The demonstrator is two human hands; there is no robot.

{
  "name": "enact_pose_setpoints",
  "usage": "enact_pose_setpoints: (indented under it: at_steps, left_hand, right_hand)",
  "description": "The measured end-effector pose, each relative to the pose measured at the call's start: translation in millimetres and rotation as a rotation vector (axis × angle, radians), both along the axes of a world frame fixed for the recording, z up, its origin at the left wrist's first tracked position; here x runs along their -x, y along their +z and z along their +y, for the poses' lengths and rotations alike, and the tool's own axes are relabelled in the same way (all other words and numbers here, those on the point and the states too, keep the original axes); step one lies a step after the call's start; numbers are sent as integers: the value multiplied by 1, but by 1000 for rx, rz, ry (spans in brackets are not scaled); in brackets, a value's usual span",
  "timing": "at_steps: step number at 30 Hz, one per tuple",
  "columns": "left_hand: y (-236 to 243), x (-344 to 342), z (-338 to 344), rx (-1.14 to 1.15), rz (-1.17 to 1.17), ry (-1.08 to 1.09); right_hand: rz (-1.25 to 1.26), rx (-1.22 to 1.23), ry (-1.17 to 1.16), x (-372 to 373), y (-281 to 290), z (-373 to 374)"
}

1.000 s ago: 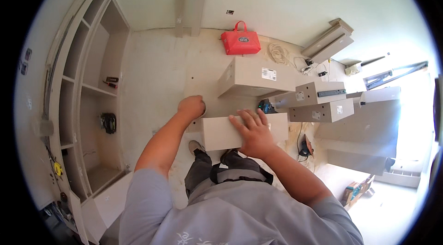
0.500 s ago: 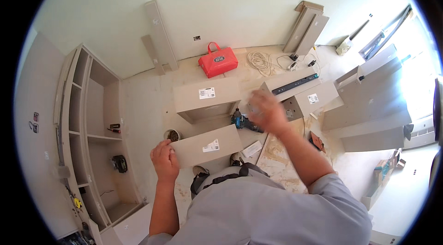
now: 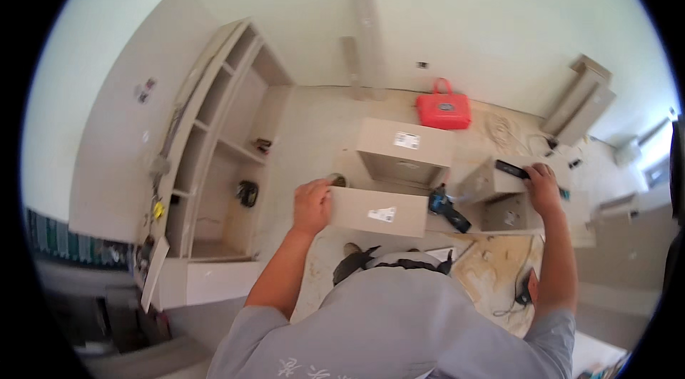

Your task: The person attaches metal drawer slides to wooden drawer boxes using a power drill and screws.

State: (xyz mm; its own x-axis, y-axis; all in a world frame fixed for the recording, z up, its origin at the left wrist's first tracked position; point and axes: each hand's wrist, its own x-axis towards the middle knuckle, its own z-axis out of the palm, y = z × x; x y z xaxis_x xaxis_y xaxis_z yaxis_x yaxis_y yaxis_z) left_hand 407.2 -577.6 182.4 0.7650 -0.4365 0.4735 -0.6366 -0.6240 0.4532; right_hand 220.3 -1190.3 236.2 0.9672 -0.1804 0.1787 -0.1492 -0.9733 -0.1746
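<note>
My left hand (image 3: 311, 206) grips the left end of a beige box (image 3: 349, 211) with a white label, in front of me. My right hand (image 3: 542, 186) has its fingers closed on a long black bar (image 3: 512, 169), probably a level, over a beige box (image 3: 483, 180) at the right. A blue and black cordless drill (image 3: 449, 211) lies just right of the near box. A small round cup (image 3: 339, 180) is partly hidden behind the near box. Another labelled beige box (image 3: 385, 129) with an open side stands beyond it.
An open-shelved cabinet (image 3: 246, 129) at the left holds small tools. A red bag (image 3: 442, 111) and coiled cable (image 3: 499, 133) lie by the back wall. Loose boards (image 3: 578, 100) lean on the wall. A corded tool (image 3: 526, 288) lies near my right forearm.
My right hand has left the near box, reached rightward and now grasps the black bar. My left hand has come onto the near box's left end. The view has shifted.
</note>
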Motion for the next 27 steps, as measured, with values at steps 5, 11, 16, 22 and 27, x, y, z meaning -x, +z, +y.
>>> enact_pose_setpoints:
  at_steps: [5,11,16,22,27]
  left_hand:
    - [4,5,1,11,-9,15]
    - [-14,-5,14,423,312,5]
    - [-41,-16,30,929,558,105]
    - [-25,-24,57,1203,899,139]
    - [-26,-5,102,991,860,106]
  right_hand:
    - [13,82,91,-6,-10,-7]
    - [-70,78,268,-32,29,82]
    - [-20,-45,564,-57,33,273]
    - [57,-42,623,-84,-8,402]
    - [18,-36,596,-90,-21,426]
